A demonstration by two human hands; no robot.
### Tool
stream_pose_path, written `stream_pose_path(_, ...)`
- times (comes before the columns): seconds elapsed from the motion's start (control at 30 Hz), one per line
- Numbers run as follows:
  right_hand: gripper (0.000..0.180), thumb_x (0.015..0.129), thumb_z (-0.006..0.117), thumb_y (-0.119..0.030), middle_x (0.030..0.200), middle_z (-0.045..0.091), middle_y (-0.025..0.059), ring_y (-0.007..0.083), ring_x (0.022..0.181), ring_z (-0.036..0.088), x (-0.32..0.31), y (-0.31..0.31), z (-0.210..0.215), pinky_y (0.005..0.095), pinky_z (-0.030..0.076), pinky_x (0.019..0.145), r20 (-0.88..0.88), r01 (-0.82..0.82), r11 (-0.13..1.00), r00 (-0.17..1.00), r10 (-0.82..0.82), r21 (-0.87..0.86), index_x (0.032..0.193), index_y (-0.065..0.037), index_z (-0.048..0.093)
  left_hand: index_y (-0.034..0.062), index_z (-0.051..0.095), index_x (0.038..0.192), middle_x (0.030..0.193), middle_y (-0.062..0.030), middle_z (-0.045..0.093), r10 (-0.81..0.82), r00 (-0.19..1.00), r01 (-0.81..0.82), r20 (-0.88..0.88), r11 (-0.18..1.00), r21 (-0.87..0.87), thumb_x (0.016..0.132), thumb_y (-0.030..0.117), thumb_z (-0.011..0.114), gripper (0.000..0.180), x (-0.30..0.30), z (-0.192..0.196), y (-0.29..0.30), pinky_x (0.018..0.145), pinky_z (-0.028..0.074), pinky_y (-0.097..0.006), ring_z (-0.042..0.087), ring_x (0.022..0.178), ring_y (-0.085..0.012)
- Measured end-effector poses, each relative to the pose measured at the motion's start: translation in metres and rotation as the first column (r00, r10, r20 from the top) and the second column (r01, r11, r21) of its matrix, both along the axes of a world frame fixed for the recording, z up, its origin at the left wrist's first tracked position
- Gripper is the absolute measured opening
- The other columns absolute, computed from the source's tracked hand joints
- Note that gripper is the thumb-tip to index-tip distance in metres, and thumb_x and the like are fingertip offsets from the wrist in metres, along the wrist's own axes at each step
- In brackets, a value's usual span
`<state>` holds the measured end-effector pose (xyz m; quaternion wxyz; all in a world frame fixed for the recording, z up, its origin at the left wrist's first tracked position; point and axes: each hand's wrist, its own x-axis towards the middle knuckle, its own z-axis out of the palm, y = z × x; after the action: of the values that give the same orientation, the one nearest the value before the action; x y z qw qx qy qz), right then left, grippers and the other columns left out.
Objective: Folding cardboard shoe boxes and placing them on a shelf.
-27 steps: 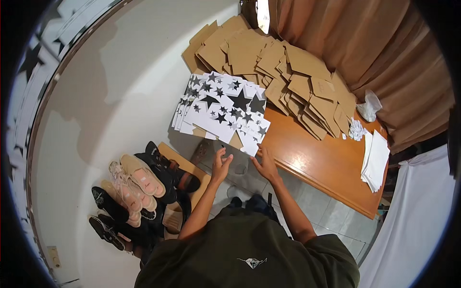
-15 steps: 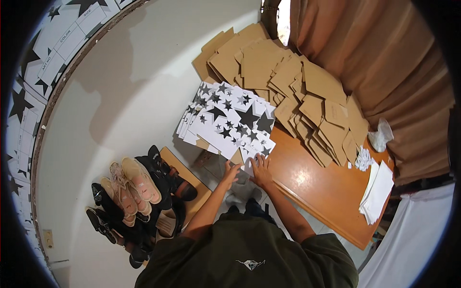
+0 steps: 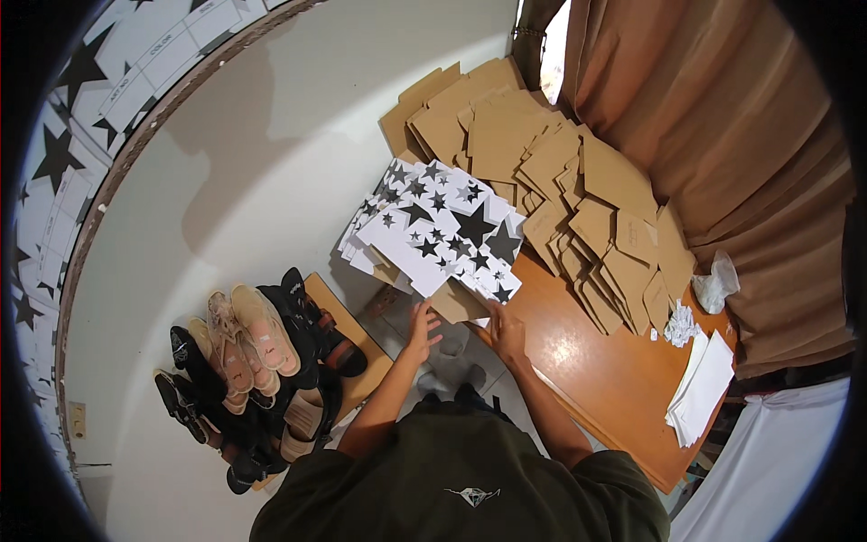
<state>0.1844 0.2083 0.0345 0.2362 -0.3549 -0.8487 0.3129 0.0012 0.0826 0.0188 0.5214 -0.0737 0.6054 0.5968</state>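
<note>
A stack of flat white cardboard box blanks printed with black and grey stars [image 3: 442,221] lies at the near left end of the table. The top blank's front flap [image 3: 459,303] stands folded with its plain brown side showing. My left hand [image 3: 421,334] is open beside the flap's left end, fingers apart, thumb near the edge. My right hand [image 3: 507,332] is closed at the flap's right end, its fingertips pinching the edge there; part of the grip is hidden by the hand.
Brown cardboard blanks [image 3: 560,190] are heaped along the far side of the orange-brown table [image 3: 578,339]. White papers [image 3: 700,388], crumpled paper bits [image 3: 679,323] and a clear plastic bag [image 3: 716,285] lie at the right. Several sandals and shoes [image 3: 262,330] sit on a board at the left.
The front flap has turned so its brown side shows. My right hand has gone from lying spread on the flap to gripping its edge; my left hand has shifted slightly left.
</note>
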Motion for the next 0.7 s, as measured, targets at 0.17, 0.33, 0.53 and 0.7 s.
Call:
stream_pose_path(0.17, 0.018, 0.100, 0.060, -0.007, 0.084, 0.069, 0.0217, 0.0333, 0.066, 0.069, -0.012, 0.007, 0.056, 0.0416, 0.051, 0.058, -0.237, 0.183, 0.979, 0.959, -0.157, 0.091, 0.116, -0.004, 0.066, 0.0193, 0.035, 0.149, 0.145, -0.0099, 0.045, 0.086, 0.996, -0.080, -0.035, 0.988, 0.130, 0.086, 0.057, 0.071, 0.082, -0.017, 0.043, 0.015, 0.103, 0.041, -0.057, 0.046, 0.131, -0.0322)
stream_pose_path(0.33, 0.019, 0.102, 0.059, -0.010, 0.087, 0.071, 0.0215, 0.0307, 0.068, 0.071, -0.014, 0.007, 0.074, 0.0414, 0.052, 0.058, -0.465, 0.233, 0.971, 0.866, -0.182, 0.054, 0.119, -0.004, 0.067, 0.0168, 0.046, 0.136, 0.129, -0.0050, 0.055, 0.085, 0.993, -0.051, -0.078, 0.930, 0.364, 0.094, 0.029, 0.070, 0.050, -0.030, 0.060, 0.037, 0.096, 0.046, -0.058, 0.056, 0.119, -0.0278)
stream_pose_path(0.53, 0.020, 0.102, 0.062, -0.011, 0.093, 0.073, 0.0132, 0.0183, 0.082, 0.072, 0.009, -0.013, 0.105, 0.0296, 0.056, 0.073, -0.426, 0.198, 0.980, 0.885, -0.188, -0.021, 0.114, 0.004, 0.067, 0.0048, 0.053, 0.127, 0.119, -0.0078, 0.061, 0.140, 0.959, 0.000, -0.247, 0.870, 0.494, 0.095, 0.002, 0.059, 0.033, -0.016, 0.096, 0.041, 0.086, 0.053, -0.036, 0.062, 0.105, -0.0185)
stream_pose_path(0.7, 0.055, 0.101, 0.055, -0.048, 0.115, 0.071, 0.0181, 0.0294, 0.112, 0.066, 0.055, -0.011, 0.111, 0.0437, 0.047, 0.101, -0.547, -0.149, 0.906, 0.831, -0.102, -0.395, 0.124, 0.000, 0.066, -0.0019, 0.053, 0.128, 0.119, -0.0090, 0.063, 0.025, 0.872, 0.282, -0.488, 0.789, 0.545, 0.094, -0.004, 0.056, 0.034, 0.002, 0.142, 0.042, 0.090, 0.051, -0.031, 0.062, 0.106, -0.0145)
